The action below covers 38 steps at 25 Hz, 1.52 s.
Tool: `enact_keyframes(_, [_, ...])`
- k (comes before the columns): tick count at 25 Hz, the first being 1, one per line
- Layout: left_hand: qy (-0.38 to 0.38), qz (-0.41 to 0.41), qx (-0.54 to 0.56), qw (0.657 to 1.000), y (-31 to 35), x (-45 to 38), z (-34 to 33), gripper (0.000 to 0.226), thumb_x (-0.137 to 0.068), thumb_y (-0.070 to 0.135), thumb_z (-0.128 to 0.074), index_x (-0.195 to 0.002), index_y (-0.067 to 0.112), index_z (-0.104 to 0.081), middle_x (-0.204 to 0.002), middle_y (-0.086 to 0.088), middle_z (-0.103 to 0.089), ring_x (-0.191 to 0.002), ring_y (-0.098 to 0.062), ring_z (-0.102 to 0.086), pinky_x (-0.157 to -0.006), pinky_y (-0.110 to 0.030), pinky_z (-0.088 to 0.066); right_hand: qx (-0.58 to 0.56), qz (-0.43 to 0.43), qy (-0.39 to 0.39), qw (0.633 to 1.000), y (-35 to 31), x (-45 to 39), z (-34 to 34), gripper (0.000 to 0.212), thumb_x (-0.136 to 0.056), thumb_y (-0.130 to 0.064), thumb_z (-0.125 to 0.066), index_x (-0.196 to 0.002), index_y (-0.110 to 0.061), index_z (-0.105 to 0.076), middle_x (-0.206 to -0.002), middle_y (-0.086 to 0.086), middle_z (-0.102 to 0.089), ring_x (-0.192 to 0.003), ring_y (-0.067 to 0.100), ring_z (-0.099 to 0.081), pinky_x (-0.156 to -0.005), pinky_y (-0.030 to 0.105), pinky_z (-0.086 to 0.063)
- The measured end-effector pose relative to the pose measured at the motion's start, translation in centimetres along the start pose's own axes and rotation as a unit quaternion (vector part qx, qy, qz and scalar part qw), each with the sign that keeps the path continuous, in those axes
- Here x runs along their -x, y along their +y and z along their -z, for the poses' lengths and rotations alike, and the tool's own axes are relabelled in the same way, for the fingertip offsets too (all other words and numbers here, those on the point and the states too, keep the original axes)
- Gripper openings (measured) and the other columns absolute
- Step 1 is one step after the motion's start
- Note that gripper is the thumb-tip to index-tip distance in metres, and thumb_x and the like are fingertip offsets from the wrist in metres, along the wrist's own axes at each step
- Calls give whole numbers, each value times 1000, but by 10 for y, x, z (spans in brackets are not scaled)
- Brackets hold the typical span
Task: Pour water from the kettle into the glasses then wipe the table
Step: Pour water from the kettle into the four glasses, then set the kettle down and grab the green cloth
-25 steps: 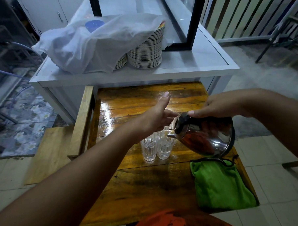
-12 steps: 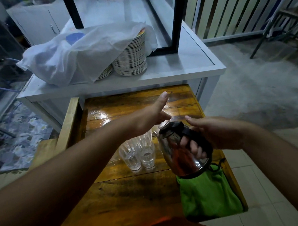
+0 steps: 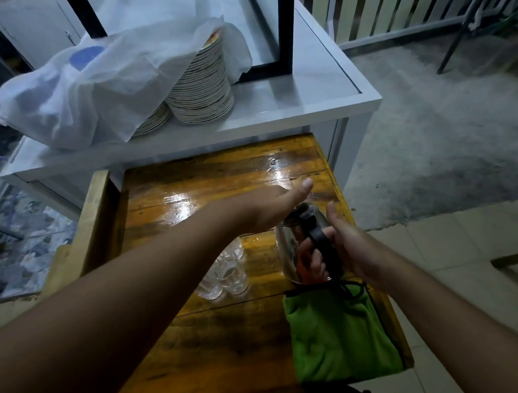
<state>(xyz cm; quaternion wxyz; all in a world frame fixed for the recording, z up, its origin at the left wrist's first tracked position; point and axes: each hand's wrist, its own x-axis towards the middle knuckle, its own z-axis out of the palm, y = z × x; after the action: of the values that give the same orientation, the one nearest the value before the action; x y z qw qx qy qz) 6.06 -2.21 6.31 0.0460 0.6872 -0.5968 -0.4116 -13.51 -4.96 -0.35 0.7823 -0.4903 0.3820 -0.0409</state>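
Kettle (image 3: 295, 245) first: it is steel, shiny enough to mirror the fingers, and it sits close to upright just above the tabletop (image 3: 228, 340), right beside the glasses (image 3: 225, 275). The right hand (image 3: 352, 248) has its grip closed around the black handle, thumb lifted free. That level hold suggests no water is running at present. The left hand (image 3: 270, 207) lies flat and open over the lid, holding nothing; I take it to be steadying the lid so it cannot drop. The glasses huddle together, partly hidden under the left forearm, and how full they are I cannot tell. A green cloth (image 3: 341, 338) waits at the near right edge, touching the kettle's underside, handy for the wet sheen on the far boards. Stacked plates (image 3: 202, 89) stand on the white counter beyond.
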Motion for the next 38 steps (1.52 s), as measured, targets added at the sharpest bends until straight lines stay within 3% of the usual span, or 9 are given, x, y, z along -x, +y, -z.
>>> enact_keyframes(3, [-9, -35, -26, 999, -5, -25, -18, 75, -96, 70, -11, -151, 28, -40, -158, -7, -40, -146, -27, -34, -118, -47, -22, 0, 32, 72, 997, 30, -29, 15, 102, -73, -92, -30, -94, -3, -75, -78, 20, -69, -70, 32, -67, -68, 38, -53])
enact_keyframes(8, [6, -81, -137, 987, -18, -51, -44, 68, -102, 58, -17, -159, 23, -8, -168, 1, -3, -154, -13, 1, -124, -44, -1, -155, 23, 42, 987, 58, -59, 29, 96, -75, -88, -38, -100, -3, -74, -89, 18, -65, -69, 23, -63, -65, 33, -49])
enact_keyframes(12, [31, -111, -167, 979, -29, -60, -60, 69, -100, 54, -15, -160, 21, -4, -168, -1, 1, -153, -12, 6, -125, -41, -1, -113, 4, 77, 991, 68, -71, 39, 99, -77, -88, -25, -97, -5, -75, -79, 19, -74, -78, 32, -71, -79, 40, -54])
enact_keyframes(15, [35, -123, -166, 978, -33, -58, -69, 67, -103, 51, -17, -159, 20, -1, -168, 0, 5, -153, -12, 10, -124, -37, 2, -128, 6, 62, 990, 72, -70, 41, 100, -88, -79, -15, -116, -1, -71, -94, 25, -73, -89, 32, -74, -80, 39, -58])
enact_keyframes(17, [38, -130, -174, 975, -33, -58, -77, 68, -101, 51, -17, -159, 19, -1, -168, -1, 5, -153, -12, 11, -123, -33, 6, -146, 11, 55, 988, 76, -67, 41, 96, -91, -75, -12, -104, -6, -78, -98, 22, -77, -95, 30, -75, -84, 38, -56])
enact_keyframes(23, [79, -146, -236, 958, -38, -64, -96, 75, -97, 56, -16, -159, 18, 2, -168, -5, 8, -153, -16, 12, -124, -37, 4, -177, 32, 54, 982, 87, -70, 43, 94, -93, -74, -15, -102, -5, -79, -117, 19, -73, -115, 29, -68, -104, 48, -46])
enact_keyframes(28, [91, -153, -234, 956, -39, -64, -98, 75, -97, 55, -17, -159, 19, 1, -168, -5, 7, -154, -16, 12, -124, -37, 4, -171, 49, 49, 983, 88, -65, 41, 86, -97, -67, -16, -109, -7, -76, -124, 15, -71, -121, 27, -65, -103, 44, -46])
enact_keyframes(34, [93, -129, -206, 966, -37, -65, -95, 71, -98, 53, -22, -160, 21, -5, -169, -1, 1, -154, -14, 6, -121, -35, 5, -45, 97, 170, 980, 103, -34, 40, 46, -101, -49, -43, -116, -17, -73, -117, 5, -75, -114, 17, -68, -102, 44, -50])
enact_keyframes(38, [206, -176, -124, 955, -48, -53, -111, 67, -98, 48, -35, -157, 19, -25, -167, -2, -17, -154, -16, -6, -121, -37, -6, 219, 189, 306, 907, 127, 7, 20, 15, -98, -28, -56, -97, -32, -71, -98, -13, -71, -95, -2, -63, -80, 24, -50])
